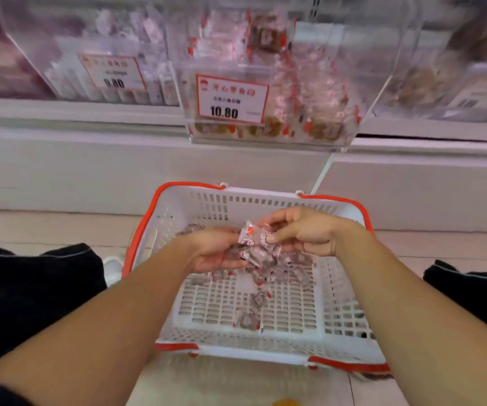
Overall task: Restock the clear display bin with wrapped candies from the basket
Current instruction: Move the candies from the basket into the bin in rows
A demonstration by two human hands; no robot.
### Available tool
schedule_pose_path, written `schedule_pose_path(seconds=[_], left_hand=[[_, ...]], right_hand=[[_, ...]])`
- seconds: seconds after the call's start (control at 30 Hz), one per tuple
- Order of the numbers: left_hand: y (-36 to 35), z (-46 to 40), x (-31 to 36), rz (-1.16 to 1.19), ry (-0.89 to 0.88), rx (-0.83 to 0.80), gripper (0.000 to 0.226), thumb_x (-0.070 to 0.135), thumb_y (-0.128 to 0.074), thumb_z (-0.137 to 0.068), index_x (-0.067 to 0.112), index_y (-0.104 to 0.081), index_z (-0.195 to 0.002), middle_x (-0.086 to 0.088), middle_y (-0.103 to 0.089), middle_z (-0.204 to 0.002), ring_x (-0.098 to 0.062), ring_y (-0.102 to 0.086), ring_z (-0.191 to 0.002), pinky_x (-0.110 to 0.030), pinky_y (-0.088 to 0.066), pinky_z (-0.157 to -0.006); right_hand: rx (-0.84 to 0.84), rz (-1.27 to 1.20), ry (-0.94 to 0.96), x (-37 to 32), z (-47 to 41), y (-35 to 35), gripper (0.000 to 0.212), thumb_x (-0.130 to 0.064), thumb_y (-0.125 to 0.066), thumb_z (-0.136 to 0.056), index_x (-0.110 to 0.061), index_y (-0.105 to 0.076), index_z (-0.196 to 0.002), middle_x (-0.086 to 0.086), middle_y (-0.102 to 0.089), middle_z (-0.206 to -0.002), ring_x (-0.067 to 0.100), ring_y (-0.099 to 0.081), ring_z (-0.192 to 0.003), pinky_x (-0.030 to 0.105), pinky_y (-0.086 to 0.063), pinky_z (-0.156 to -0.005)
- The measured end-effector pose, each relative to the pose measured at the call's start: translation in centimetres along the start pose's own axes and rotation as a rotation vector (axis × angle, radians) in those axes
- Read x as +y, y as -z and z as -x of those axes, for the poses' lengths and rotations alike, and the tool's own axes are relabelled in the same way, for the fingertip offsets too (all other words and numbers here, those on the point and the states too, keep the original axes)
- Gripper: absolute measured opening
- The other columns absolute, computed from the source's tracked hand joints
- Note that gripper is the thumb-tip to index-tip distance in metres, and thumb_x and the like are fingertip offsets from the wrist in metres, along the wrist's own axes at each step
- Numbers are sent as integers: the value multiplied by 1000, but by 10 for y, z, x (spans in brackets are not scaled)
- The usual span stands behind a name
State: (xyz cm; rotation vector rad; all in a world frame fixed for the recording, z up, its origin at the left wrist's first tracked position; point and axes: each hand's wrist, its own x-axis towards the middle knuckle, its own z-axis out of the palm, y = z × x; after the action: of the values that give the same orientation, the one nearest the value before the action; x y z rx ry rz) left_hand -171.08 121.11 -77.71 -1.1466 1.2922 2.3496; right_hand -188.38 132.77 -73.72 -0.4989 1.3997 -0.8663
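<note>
Pale floor tiles carry the basket (pixel 265 326) below the clear display bin (pixel 309 92). I see my left hand (pixel 215 250) cupped under wrapped candies (pixel 255 237) while my right hand (pixel 303 232) pinches them. Slippery wrappers, loosely gathered: I judge some could spill on the lift.

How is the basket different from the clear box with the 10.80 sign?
The basket is white with red trim and slotted holes; the clear bin is see-through and solid. The basket sits on the floor with few candies; the bin sits higher, holding far more. Both hold wrapped candies.
</note>
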Motion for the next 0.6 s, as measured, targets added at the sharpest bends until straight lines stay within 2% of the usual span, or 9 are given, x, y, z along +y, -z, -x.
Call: schedule_pose_path(seconds=[0.1,0.17,0.27,0.37,0.47,0.53,0.6], left_hand=[[-14,53,68,-82,-61,-144,25,8,-53,-95,5,-62,-118,-14,-73,-103,-21,-74,-83,-34,-62,-71],[-27,90,102,-149,-67,-193,27,9,-53,-90,-1,-62,-113,-20,-72,-101,-25,-74,-83,-39,-60,-80],[-46,135,132,-154,-43,-269,33,14,-54,-85,-1,-64,-112,-22,-71,-104,-33,-73,-88,-40,-62,-73],[-54,162,141,-106,-77,-361,37,21,-52,-86,2,-70,-111,-21,-70,-112,-35,-71,-97,-41,-62,-71],[-66,166,142,-114,-160,-339,36,31,-55,-81,8,-76,-99,-15,-73,-94,-29,-73,-90,-38,-62,-66],[-74,161,144,-154,-196,-281,39,42,-54,-83,13,-72,-99,-11,-72,-84,-24,-74,-82,-31,-61,-57],[-77,159,150,-146,-202,-248,51,59,-51,-81,15,-71,-98,-11,-69,-82,-21,-73,-77,-25,-57,-48]], right_hand=[[-31,80,100,-58,38,0,31,13,-57,-90,-10,-67,-107,3,-69,-90,10,-70,-73,21,-59,-64],[-67,159,155,-91,65,-4,28,11,-56,-91,-8,-65,-109,7,-68,-97,14,-70,-78,24,-61,-68],[-119,226,264,-130,101,-14,26,10,-59,-89,-7,-66,-106,7,-69,-94,16,-71,-82,35,-63,-73],[-81,324,444,-147,127,-24,27,5,-67,-83,-10,-68,-105,10,-69,-97,17,-69,-83,27,-59,-68],[-23,349,568,-150,140,-28,36,5,-71,-78,-12,-68,-110,13,-70,-99,20,-68,-81,27,-58,-65],[40,478,622,-156,144,-27,41,6,-74,-76,-13,-68,-111,15,-72,-97,27,-69,-81,32,-61,-68],[112,647,659,-165,146,-24,44,9,-75,-76,-13,-66,-113,12,-73,-96,31,-72,-88,37,-62,-75]])
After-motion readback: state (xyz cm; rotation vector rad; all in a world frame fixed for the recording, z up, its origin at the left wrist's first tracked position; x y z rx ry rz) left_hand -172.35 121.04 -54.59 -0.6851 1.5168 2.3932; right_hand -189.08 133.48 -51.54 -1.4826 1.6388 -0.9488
